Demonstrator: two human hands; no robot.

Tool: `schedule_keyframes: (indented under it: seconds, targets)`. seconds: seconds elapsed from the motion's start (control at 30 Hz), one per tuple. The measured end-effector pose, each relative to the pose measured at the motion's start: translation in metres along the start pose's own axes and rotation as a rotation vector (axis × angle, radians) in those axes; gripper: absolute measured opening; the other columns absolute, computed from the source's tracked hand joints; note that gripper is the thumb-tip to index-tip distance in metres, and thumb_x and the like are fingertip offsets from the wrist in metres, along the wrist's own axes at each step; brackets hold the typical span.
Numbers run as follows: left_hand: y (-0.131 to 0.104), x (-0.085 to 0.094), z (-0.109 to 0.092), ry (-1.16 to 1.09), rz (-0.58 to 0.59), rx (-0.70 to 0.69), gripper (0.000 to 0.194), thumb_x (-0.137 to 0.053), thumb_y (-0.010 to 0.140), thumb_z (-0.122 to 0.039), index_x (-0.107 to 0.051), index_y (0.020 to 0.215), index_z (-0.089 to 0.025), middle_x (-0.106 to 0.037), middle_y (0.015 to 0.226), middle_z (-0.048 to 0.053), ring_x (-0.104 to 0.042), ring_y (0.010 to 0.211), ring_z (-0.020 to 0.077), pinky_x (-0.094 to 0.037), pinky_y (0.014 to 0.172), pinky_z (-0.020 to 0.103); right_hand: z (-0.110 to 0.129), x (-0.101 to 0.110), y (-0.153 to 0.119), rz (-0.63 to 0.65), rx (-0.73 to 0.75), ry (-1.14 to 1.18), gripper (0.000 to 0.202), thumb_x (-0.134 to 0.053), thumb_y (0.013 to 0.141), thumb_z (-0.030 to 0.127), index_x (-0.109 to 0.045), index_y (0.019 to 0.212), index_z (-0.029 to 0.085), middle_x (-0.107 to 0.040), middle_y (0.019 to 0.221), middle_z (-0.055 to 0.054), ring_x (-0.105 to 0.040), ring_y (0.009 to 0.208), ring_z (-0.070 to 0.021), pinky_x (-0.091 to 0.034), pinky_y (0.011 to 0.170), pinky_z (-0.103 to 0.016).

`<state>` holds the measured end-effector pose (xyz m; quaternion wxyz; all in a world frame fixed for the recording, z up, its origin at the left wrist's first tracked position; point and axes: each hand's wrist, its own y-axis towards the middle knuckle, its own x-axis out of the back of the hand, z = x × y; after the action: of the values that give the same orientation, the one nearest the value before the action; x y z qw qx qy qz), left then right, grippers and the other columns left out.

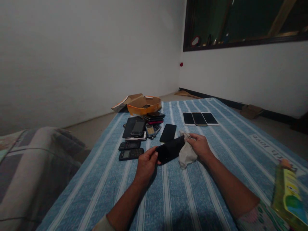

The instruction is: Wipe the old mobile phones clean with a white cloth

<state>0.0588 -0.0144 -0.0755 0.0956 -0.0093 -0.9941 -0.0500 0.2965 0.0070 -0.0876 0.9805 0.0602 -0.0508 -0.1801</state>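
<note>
A dark smartphone (170, 150) is held tilted above the striped cloth, its black face toward me. My left hand (147, 163) is closed on its left end, thumb on the near face. At the other end, my right hand (200, 146) pinches a crumpled whitish cloth (187, 156) against the phone's right edge. Just beyond lies another black smartphone (168, 132), flat on the bed-like surface. Left of my left hand are two keypad phones (131, 154), one behind the other.
Several phones (138, 127) lie piled behind the keypad phones, near an open orange cardboard box (144, 107). Three smartphones (199, 119) lie in a row at the back right. A bottle of yellow-green liquid (290, 195) is at the right. Blue striped fabric (101, 179) covers the surface.
</note>
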Motion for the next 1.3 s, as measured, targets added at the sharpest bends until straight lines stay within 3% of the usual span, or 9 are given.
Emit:
schedule_keyframes:
  seconds: [0.13, 0.3, 0.57, 0.7, 0.87, 1.07, 1.3]
  targets:
    - [-0.001, 0.001, 0.001, 0.041, 0.041, -0.02, 0.035, -0.058, 0.073, -0.032, -0.073, 0.097, -0.012, -0.069, 0.068, 0.002, -0.056, 0.049, 0.0136, -0.046, 0.05, 0.026, 0.0, 0.003, 0.0, -0.015, 0.017, -0.092, 0.034, -0.066, 0.062, 0.033, -0.077, 0.088, 0.014, -0.076, 0.084, -0.007, -0.07, 0.077, -0.0257, -0.052, 0.068, -0.033]
    - [-0.001, 0.003, 0.0, 0.102, 0.116, -0.066, 0.023, -0.058, 0.073, -0.031, -0.073, 0.08, -0.016, -0.066, 0.066, 0.001, -0.058, 0.062, 0.0173, -0.045, 0.058, 0.026, -0.004, 0.007, 0.001, -0.01, 0.054, -0.225, 0.032, -0.063, 0.064, 0.032, -0.077, 0.087, 0.015, -0.076, 0.082, -0.006, -0.069, 0.077, -0.0259, -0.052, 0.07, -0.034]
    - [0.002, 0.006, 0.001, 0.139, 0.197, -0.046, 0.016, -0.055, 0.071, -0.027, -0.066, 0.065, -0.018, -0.052, 0.054, -0.003, -0.049, 0.054, 0.0142, -0.037, 0.052, 0.024, -0.005, 0.006, -0.003, 0.018, 0.18, -0.454, 0.029, -0.056, 0.073, 0.026, -0.076, 0.092, 0.019, -0.075, 0.087, -0.006, -0.068, 0.083, -0.0252, -0.049, 0.078, -0.034]
    - [0.002, 0.005, 0.0, 0.123, 0.241, -0.007, 0.016, -0.053, 0.07, -0.027, -0.064, 0.064, -0.017, -0.053, 0.053, -0.003, -0.049, 0.051, 0.0134, -0.038, 0.052, 0.024, -0.002, 0.003, -0.007, 0.024, 0.27, -0.563, 0.029, -0.054, 0.075, 0.021, -0.075, 0.096, 0.018, -0.072, 0.095, -0.009, -0.064, 0.091, -0.0251, -0.045, 0.085, -0.035]
    - [0.001, 0.005, -0.001, 0.135, 0.269, 0.013, 0.015, -0.052, 0.07, -0.026, -0.062, 0.062, -0.017, -0.053, 0.054, -0.003, -0.05, 0.051, 0.0132, -0.038, 0.053, 0.025, 0.001, -0.002, -0.017, 0.04, 0.405, -0.736, 0.026, -0.052, 0.081, 0.017, -0.072, 0.097, 0.021, -0.065, 0.088, -0.007, -0.058, 0.083, -0.022, -0.042, 0.074, -0.031]
    - [0.003, 0.005, 0.003, 0.247, 0.278, 0.013, 0.017, -0.049, 0.072, -0.02, -0.064, 0.064, -0.017, -0.054, 0.054, -0.003, -0.05, 0.052, 0.0137, -0.037, 0.053, 0.024, 0.008, -0.023, -0.037, 0.222, 0.618, -0.901, 0.022, -0.053, 0.085, 0.01, -0.069, 0.095, 0.02, -0.063, 0.09, -0.007, -0.055, 0.087, -0.0215, -0.04, 0.072, -0.028]
    - [0.002, 0.004, -0.007, 0.489, 0.284, -0.016, 0.019, -0.051, 0.072, -0.01, -0.065, 0.061, -0.017, -0.054, 0.054, -0.002, -0.053, 0.057, 0.0152, -0.036, 0.059, 0.026, 0.018, -0.031, -0.05, 0.381, 0.628, -1.049, 0.02, -0.053, 0.088, 0.009, -0.068, 0.098, 0.018, -0.064, 0.097, -0.007, -0.052, 0.094, -0.0219, -0.04, 0.076, -0.029]
